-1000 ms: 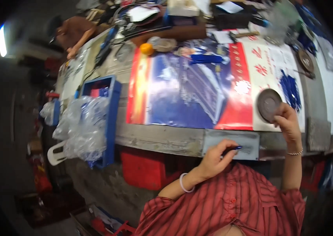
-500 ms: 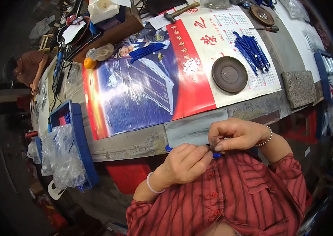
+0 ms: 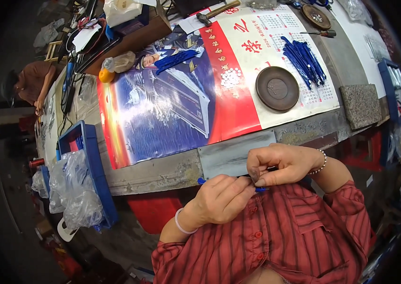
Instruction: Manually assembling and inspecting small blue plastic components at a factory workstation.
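1. Both hands pinch one thin blue pen part (image 3: pixel 260 189) between them: the left hand (image 3: pixel 219 199) closes on it from below, the right hand (image 3: pixel 281 163) from above, fingertips meeting just off the near edge of the table, close to the red striped shirt (image 3: pixel 276 241).
2. Only short blue ends show beside the fingers; the rest is hidden in the grip.
3. Just beyond the hands, one grey metal plate (image 3: pixel 229 156) lies flat at the table edge (image 3: pixel 162 173).
4. One large glossy poster (image 3: pixel 172 109) covers the middle of the table: blue picture on the left, a red band, then a white calendar part on the right.
5. On the white part rests one round brown dish (image 3: pixel 277 88); beside it lies a heap of blue pen parts (image 3: pixel 304 59), too many to count.
6. A smaller pile of blue parts (image 3: pixel 176 59) lies on the blue part, and a patch of small white bits (image 3: pixel 231 78) on the red band.
7. One grey stone block (image 3: pixel 361 105) sits right of the poster.
8. At the left end, one blue tray (image 3: pixel 94 170) holds clear plastic bags (image 3: pixel 70 189).
9. Another person (image 3: pixel 32 85) in a brown top sits at the far left end.
10. One hammer (image 3: pixel 214 12) lies at the far edge.
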A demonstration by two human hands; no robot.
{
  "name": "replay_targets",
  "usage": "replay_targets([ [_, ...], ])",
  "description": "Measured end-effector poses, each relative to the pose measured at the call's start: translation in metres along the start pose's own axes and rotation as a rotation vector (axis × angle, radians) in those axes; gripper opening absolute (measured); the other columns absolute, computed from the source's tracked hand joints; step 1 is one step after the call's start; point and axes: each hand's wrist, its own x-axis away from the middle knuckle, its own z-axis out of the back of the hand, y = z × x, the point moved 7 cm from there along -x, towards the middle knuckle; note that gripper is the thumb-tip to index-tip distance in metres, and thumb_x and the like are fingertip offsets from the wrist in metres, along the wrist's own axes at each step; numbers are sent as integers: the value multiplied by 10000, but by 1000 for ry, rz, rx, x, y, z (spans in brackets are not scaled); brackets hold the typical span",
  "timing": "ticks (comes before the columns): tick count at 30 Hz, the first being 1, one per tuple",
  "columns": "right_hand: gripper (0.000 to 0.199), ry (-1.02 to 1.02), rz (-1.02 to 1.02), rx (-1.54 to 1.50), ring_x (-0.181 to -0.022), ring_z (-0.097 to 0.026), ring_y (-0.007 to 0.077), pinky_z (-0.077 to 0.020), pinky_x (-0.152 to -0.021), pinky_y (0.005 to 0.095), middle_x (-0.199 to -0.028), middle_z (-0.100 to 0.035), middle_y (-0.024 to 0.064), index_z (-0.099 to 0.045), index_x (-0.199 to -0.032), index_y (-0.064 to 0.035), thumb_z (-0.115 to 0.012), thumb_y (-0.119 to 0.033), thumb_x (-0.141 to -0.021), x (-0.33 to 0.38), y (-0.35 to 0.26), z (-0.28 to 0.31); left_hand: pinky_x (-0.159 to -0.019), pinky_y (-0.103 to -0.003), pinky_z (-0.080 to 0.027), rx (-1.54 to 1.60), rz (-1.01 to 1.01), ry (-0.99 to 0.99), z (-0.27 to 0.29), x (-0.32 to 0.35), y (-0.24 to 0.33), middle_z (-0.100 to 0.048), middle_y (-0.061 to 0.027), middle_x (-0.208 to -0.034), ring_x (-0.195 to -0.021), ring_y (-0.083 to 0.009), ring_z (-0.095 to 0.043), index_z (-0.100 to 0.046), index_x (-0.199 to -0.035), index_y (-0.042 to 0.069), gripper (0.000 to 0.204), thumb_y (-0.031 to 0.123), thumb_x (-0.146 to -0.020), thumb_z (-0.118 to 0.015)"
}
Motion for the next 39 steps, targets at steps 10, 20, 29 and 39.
replay_targets([
  [10, 126, 34, 40, 170, -628, -504, 124, -408, -568, 262, -739, -561, 41, -498, -908, -16, -598, -78, -865, -4, -6, -1, -524, -288, -447, 38, 18, 22, 1, 5, -4, -599, -152, -858, -640, -203, -583, -590, -891, -43, 210, 29, -701, -644],
  [20, 106, 33, -7, 320, -589, -520, 203, -407, -560, 325, -696, -525, 83, -456, -918, -25, -516, -73, -844, -4, -16, -6, -527, -291, -450, 43, 35, -9, 0, 6, -6, -596, -145, -833, -640, -203, -584, -590, -869, -38, 184, 36, -710, -644],
  [29, 144, 143, 221, 1561, -585, -488, 140, -394, -579, 277, -648, -425, 10, -538, -834, -76, -565, -146, -711, 5, -41, -53, -557, -338, -486, 261, 210, -5, -18, 17, -30, -598, -124, -802, -665, -263, -608, -575, -874, -19, 200, 21, -691, -644],
  [39, 160, 390, -23, 850, -705, -588, 320, -472, -625, 378, -789, -580, 138, -578, -950, -16, -615, -101, -819, -7, -21, 36, -538, -346, -469, 85, 470, 105, -11, 26, -45, -591, -126, -798, -629, -285, -589, -584, -1009, -5, 279, -49, -738, -635],
])
